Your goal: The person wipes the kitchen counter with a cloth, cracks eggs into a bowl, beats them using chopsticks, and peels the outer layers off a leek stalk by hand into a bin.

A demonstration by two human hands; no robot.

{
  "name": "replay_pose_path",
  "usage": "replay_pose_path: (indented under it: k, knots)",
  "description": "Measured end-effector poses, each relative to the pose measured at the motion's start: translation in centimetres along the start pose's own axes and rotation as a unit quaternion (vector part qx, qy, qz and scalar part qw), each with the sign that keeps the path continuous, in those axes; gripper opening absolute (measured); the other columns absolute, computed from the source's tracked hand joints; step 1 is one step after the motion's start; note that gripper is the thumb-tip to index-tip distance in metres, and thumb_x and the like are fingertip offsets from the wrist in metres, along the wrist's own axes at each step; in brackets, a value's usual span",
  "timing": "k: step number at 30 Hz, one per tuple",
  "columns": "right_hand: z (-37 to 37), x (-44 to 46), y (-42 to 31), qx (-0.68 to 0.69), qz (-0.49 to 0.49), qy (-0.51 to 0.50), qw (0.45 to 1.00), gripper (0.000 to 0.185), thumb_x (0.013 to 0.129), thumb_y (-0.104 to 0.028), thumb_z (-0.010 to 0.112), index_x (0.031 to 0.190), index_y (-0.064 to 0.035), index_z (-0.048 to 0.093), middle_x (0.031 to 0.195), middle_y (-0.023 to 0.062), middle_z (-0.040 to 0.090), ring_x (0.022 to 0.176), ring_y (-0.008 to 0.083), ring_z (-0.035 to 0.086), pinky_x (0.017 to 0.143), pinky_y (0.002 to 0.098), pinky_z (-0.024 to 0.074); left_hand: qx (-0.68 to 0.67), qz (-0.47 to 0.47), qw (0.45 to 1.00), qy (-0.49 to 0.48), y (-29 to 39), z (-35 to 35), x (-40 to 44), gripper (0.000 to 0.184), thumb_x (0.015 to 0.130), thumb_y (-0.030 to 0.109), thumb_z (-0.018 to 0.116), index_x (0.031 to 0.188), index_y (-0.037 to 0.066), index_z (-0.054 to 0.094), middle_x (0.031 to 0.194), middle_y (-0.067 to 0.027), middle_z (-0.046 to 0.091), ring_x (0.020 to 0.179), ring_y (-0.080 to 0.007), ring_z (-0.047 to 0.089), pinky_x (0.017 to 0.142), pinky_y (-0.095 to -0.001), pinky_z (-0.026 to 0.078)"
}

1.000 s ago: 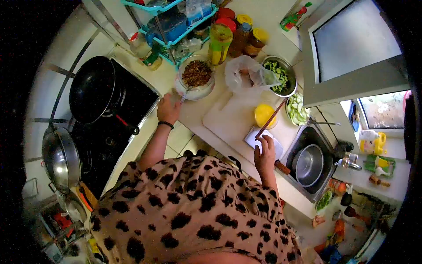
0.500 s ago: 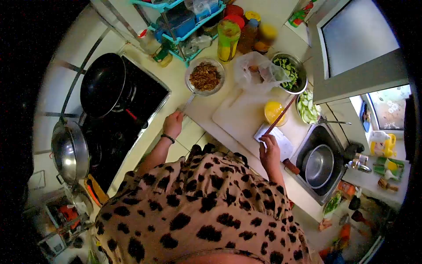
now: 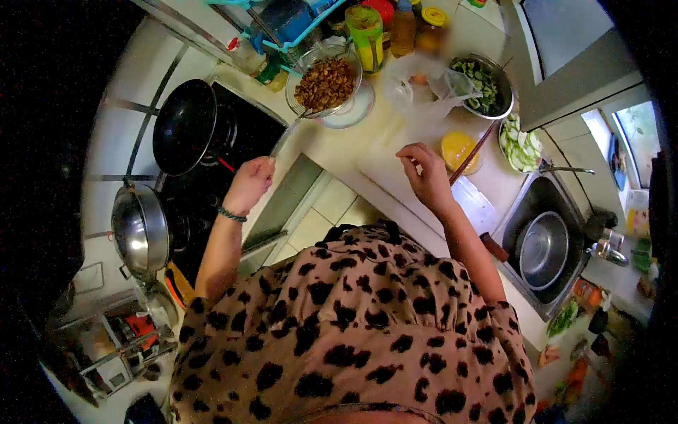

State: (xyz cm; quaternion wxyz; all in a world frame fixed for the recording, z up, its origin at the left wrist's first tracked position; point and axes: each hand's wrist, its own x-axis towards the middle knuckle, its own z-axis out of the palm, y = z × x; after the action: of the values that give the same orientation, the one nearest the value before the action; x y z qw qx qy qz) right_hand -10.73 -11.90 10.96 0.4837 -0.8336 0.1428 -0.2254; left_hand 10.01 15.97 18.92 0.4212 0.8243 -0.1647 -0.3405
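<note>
My left hand (image 3: 251,185) is closed around the handle of a mesh strainer (image 3: 302,116). Brown chopped pieces (image 3: 325,83) fill it, perhaps mushroom or meat; I cannot tell which. The strainer is raised over a pale dish (image 3: 359,107), which shows below its right side. My right hand (image 3: 425,175) hangs above the counter with loosely bent fingers and nothing in them. Just right of it stands a bowl of beaten egg (image 3: 459,151), with chopsticks (image 3: 474,153) leaning across it. A cleaver (image 3: 474,203) lies below that bowl.
A wok (image 3: 185,127) and a lidded steel pot (image 3: 140,230) sit on the black stove at left. Bowls of chopped greens (image 3: 487,85) and sliced squash or cucumber (image 3: 521,145) stand at right, near the sink (image 3: 510,232) and a plastic bag (image 3: 417,88).
My left hand has lifted the strainer, uncovering the dish beneath. My right hand has let go of the chopsticks, which now rest on the egg bowl, and moved up and left.
</note>
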Motion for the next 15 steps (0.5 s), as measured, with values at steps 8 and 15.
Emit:
replay_pose_path:
  k: [8, 15]
  knots:
    - [1.5, -2.3, 1.6, 0.002, 0.010, -0.030, 1.000, 0.008, 0.082, -0.001, 0.056, 0.089, -0.0011, 0.060, 0.083, 0.0131, 0.060, 0.068, 0.0255, 0.058, 0.062, 0.0307, 0.0466, 0.038, -0.027, 0.999, 0.016, -1.6, -1.1, 2.2, 0.029, 0.094, 0.029, 0.050, 0.071, 0.012, 0.047, 0.062, 0.0086, 0.039, 0.052, -0.0031, 0.032, 0.046, -0.0198, 0.025]
    - [3.0, -1.3, 4.0, 0.012, 0.105, -0.046, 0.993, 0.015, 0.084, -0.013, 0.057, 0.095, -0.0036, 0.063, 0.089, 0.0168, 0.063, 0.079, 0.0324, 0.061, 0.069, 0.0373, 0.0493, -0.005, 0.009, 0.999, 0.043, 1.2, -2.5, 1.4, 0.032, 0.095, 0.029, 0.048, 0.067, 0.012, 0.047, 0.059, 0.0073, 0.039, 0.051, -0.0043, 0.034, 0.045, -0.0216, 0.026]
